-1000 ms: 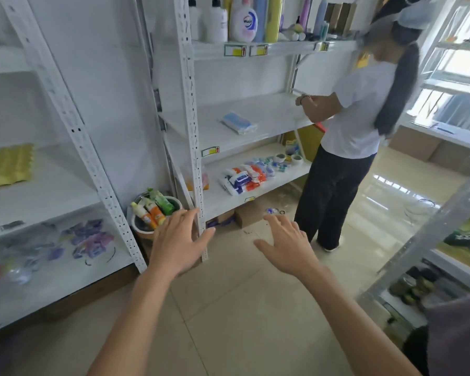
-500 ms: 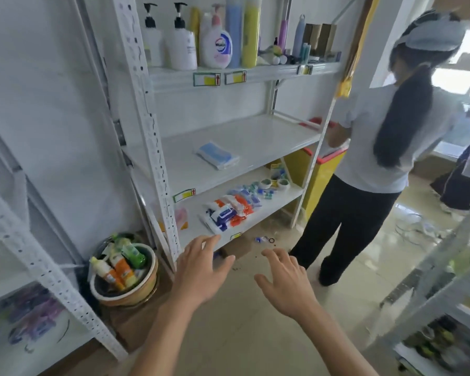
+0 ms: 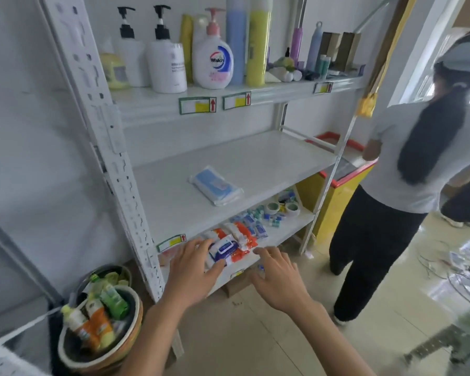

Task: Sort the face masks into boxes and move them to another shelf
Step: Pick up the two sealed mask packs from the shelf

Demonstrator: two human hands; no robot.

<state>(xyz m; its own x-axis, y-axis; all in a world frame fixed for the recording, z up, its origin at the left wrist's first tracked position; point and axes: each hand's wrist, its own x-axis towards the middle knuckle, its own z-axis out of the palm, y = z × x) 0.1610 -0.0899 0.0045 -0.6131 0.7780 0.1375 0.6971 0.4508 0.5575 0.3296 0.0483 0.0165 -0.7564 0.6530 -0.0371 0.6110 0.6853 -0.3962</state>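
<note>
A: Why is the rack [image 3: 111, 147] laid out like this?

B: By kind, I'd say. Bottles [image 3: 215, 61] stand upright on the top shelf, price tags [image 3: 197, 105] on its edge. The middle shelf [image 3: 269, 161] carries only the mask pack [image 3: 215, 185], lying flat near the front, likely so it's easy to lift out for boxing.

A: And lower down?

B: Wipes [image 3: 229, 246] and small packets share the bottom shelf. A basket [image 3: 101, 348] of bottles sits on the floor just beside the rack's post.

A: The hands?

B: Both are spread, holding nothing. The left hand [image 3: 194, 270] hangs over the wipes, whether touching I can't tell; the right hand [image 3: 278, 280] hovers off the bottom shelf's edge. Neither grip is near the mask pack, which lies a shelf above them.

A: No boxes?

B: None I can make out.
</note>
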